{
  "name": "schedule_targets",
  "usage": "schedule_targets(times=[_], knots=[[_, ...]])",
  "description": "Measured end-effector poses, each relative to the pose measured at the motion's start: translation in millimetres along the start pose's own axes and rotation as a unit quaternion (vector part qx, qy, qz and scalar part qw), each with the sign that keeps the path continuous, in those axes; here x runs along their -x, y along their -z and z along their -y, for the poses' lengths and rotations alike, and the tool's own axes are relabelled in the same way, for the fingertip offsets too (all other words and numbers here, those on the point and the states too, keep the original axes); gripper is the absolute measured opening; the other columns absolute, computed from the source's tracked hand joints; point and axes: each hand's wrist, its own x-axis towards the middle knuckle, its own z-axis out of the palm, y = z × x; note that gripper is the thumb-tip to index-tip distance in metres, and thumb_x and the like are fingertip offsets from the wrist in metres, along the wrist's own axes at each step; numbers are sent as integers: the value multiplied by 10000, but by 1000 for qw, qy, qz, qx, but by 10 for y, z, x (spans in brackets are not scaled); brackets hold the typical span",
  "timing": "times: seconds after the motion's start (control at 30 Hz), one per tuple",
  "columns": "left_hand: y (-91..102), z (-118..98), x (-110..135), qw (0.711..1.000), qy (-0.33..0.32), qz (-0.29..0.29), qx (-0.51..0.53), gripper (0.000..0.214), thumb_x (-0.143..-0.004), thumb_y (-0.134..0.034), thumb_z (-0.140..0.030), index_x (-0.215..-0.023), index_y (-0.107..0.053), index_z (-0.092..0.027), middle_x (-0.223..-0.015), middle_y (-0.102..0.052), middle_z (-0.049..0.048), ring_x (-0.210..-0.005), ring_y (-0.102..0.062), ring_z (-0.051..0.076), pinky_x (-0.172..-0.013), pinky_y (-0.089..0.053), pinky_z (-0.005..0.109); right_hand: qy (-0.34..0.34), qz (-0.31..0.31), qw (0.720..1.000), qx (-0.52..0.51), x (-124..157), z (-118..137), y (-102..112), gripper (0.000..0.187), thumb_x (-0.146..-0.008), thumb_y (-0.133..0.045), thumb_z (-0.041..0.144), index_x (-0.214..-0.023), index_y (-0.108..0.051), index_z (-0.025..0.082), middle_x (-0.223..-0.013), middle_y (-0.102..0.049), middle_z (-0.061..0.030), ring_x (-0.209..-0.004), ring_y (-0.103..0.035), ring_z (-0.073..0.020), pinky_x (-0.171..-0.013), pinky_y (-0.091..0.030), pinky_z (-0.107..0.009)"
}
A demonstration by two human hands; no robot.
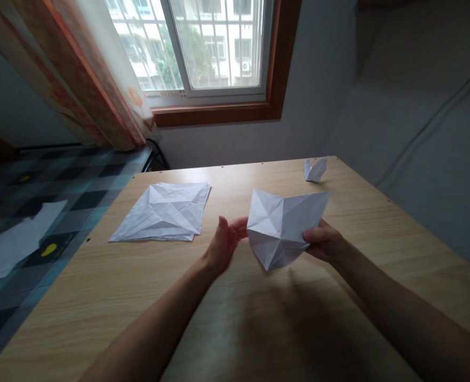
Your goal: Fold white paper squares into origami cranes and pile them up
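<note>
A creased sheet of white paper [280,228] is held up above the wooden table [171,302], its fold lines crossing and its surface bent into facets. On its right edge my right hand [322,241] is closed, thumb in front and fingers behind. My left hand [227,241] is at the sheet's left edge with the thumb raised and the fingers stretched out; their tips go behind the paper, so any contact there is hidden. Left of my hands lies a stack of creased white sheets [171,212]. At the far right of the table stands a small folded paper figure [315,170].
Beside the table on the left is a bed with a checked cover [59,185], and white papers [23,239] lie on it. A barred window [219,48] and an orange curtain [87,74] are behind. A cable [429,127] runs along the right wall.
</note>
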Motion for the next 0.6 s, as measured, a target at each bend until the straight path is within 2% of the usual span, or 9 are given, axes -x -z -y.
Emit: schedule_targets(times=[0.1,0.2,0.3,0.43,0.6], knots=[[-78,-32,61,989,46,114,83,916,-689,-464,-877,-1101,-693,-91,-1185,-688,198,-1224,-554,390,-1039,-393,484,-23,6,998,-57,4,-6,-11,473,-555,-781,304,-1002,-672,193,-953,-755,-79,-886,-713,-287,-854,-561,-437],[-112,-98,130,975,87,155,131,819,-654,-667,-751,-1164,-662,-110,-1178,-696,175,-1221,-565,381,-1025,-423,459,-27,6,997,-78,-48,-67,-11,454,-598,-754,314,-1026,-666,189,-951,-758,-75,-907,-716,-290,-863,-565,-436],[-102,-166,172,970,113,153,151,823,-576,-817,-586,-1242,-607,-149,-1165,-705,140,-1133,-633,357,-919,-508,394,-16,-27,994,-106,-128,-133,-14,411,-622,-776,319,-999,-674,190,-948,-762,-60,-913,-716,-269,-847,-577,-398],[-81,-219,158,975,138,128,119,799,-537,-870,-408,-1234,-593,-133,-1080,-730,137,-983,-702,329,-723,-554,296,-32,-74,989,-121,-195,-192,-23,446,-606,-849,372,-966,-681,168,-894,-763,-65,-796,-718,-238,-753,-590,-362],[-78,-219,87,986,125,54,98,721,-489,-888,-394,-1095,-629,-102,-931,-746,132,-861,-719,301,-699,-561,311,-69,-173,982,-22,-218,-241,29,481,-522,-901,374,-872,-673,137,-723,-735,-47,-571,-653,-182,-575,-549,-307]])
